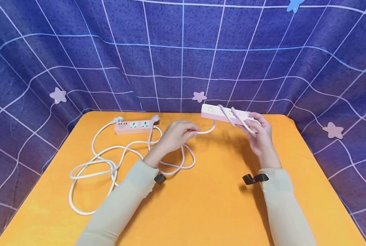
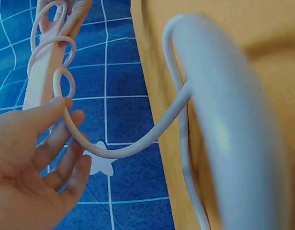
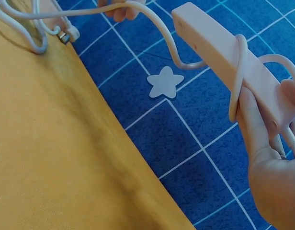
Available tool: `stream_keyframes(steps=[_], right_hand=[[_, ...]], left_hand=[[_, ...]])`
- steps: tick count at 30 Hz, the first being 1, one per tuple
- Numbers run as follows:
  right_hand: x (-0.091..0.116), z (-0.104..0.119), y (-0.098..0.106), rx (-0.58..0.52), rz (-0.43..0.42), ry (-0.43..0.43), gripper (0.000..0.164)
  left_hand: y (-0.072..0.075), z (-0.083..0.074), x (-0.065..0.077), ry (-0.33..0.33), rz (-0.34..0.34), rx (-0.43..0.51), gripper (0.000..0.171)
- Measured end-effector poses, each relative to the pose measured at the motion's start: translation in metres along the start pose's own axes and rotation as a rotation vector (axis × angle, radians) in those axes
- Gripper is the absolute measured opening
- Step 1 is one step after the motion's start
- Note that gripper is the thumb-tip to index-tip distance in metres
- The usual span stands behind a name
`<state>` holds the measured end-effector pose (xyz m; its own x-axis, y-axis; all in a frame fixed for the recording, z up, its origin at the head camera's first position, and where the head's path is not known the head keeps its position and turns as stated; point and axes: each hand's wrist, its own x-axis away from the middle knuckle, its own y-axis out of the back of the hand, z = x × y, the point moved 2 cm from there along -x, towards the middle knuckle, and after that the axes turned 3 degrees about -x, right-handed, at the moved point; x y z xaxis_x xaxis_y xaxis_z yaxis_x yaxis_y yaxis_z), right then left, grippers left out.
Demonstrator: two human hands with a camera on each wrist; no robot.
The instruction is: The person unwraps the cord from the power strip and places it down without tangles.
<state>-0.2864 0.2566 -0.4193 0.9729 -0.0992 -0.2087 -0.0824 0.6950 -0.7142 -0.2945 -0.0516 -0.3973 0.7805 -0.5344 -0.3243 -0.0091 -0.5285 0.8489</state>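
Note:
My right hand (image 1: 261, 135) grips one end of a pink and white power strip (image 1: 212, 110), raised above the table's far right part. Its own cord (image 3: 241, 72) loops round the strip's body a couple of times. To the left, my left hand (image 1: 177, 135) pinches the same cord (image 2: 119, 152) between thumb and fingertips, a short way from the strip. From there the cord sags toward the strip in one direction and trails down to the table in the other. In the left wrist view a near stretch of cord looms large and blurred.
A second pink power strip (image 1: 124, 129) lies at the table's back left, with a white plug (image 1: 118, 119) at one end and another plug (image 1: 155, 118) at the other. White cord (image 1: 78, 176) spreads in loose loops across the left side. A blue grid-patterned curtain (image 1: 170, 61) surrounds the orange table (image 1: 213, 205).

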Motion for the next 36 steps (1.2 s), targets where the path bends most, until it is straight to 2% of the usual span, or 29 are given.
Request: stream_keyframes(steps=[8,17,27,36], right_hand=[[0.000,0.000,-0.001,0.016,0.008,-0.010,0.028],[-0.001,0.000,0.000,0.009,0.011,-0.007,0.029],[0.000,0.000,0.000,-0.007,0.050,0.001,0.028],[0.001,-0.001,0.001,-0.030,0.092,0.002,0.028]], left_hand=[[0.000,0.001,-0.004,-0.054,0.033,-0.072,0.019],[0.000,0.002,-0.012,-0.084,0.069,-0.074,0.020],[0.003,0.011,-0.018,-0.015,0.066,-0.056,0.019],[0.009,0.017,-0.026,0.017,0.014,-0.036,0.018]])
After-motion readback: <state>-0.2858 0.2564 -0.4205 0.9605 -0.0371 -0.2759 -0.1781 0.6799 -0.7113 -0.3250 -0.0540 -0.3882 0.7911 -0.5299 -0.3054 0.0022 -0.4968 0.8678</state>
